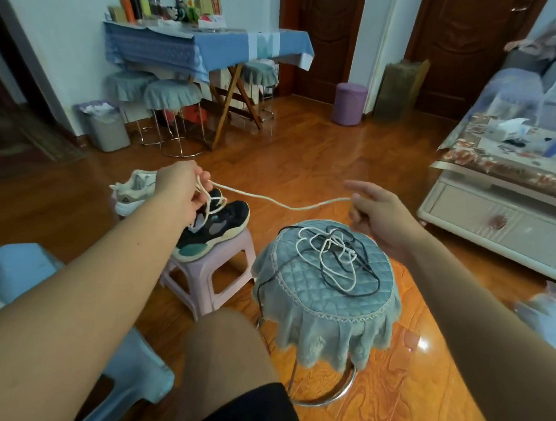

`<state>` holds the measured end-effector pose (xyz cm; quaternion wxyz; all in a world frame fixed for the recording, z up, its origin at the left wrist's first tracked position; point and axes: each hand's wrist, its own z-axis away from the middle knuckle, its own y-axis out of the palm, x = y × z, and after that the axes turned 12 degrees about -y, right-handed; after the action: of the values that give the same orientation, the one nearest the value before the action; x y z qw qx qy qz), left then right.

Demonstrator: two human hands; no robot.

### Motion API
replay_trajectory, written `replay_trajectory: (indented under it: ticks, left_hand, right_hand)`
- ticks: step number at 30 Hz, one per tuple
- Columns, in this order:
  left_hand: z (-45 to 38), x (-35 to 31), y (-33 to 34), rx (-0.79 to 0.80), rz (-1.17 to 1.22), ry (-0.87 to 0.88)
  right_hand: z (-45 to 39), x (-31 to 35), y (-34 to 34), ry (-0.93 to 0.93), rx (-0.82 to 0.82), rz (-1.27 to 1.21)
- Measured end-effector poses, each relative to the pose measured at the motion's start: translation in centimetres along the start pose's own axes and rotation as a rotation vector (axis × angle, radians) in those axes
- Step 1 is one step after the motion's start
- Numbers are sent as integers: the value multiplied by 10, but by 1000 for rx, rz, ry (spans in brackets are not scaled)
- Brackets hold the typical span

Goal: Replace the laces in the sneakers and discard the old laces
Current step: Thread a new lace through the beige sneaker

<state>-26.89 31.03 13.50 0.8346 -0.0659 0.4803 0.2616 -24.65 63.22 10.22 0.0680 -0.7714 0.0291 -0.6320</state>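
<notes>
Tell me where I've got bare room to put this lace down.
Free: the wood floor between the pink stool and the white cabinet, and the near rim of the round stool's quilted cover. Crowded: that cover's middle, under tangled laces; the pink stool top, filled by the dark sneaker.

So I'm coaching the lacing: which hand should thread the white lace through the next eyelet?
Probably the left hand: it is at the dark sneaker, gripping the lace there. The right hand holds the far end, away over the stool.
</notes>
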Motion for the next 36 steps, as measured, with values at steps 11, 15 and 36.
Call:
replay_trajectory:
  ticks: [11, 15, 36]
  left_hand:
    - [148, -42, -197, 23, -1544, 87]
    - [169, -41, -282, -277, -1642, -49]
    - [22, 48, -399, -575, -614, 198]
  right_hand:
    - [-6, 82, 235, 0, 891, -1034]
    - [5, 67, 324, -7, 881, -661]
    - [48, 29, 531, -64, 815, -5]
